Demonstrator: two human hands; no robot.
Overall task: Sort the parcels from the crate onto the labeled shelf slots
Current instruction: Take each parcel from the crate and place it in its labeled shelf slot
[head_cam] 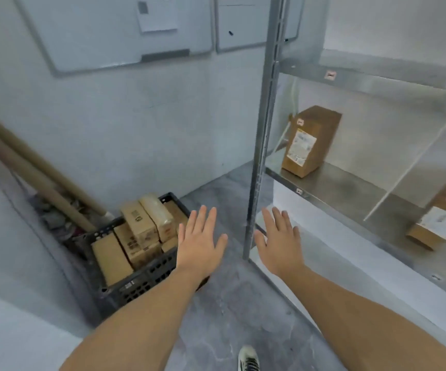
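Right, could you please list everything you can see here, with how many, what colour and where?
shelf unit: one, grey metal, right side
crate: one, black, floor left of the shelf unit
parcels in the crate: at least five, brown, packed together
parcels on the shelf: two, brown, one back left, one right edge
slot labels: at least two, white, shelf edges
whiteboards: two, white, wall
cardboard tubes: two, brown, leaning at left wall
shoe: one, pale, bottom edge
left hand: one, open, over the crate's right side
right hand: one, open, beside the shelf post
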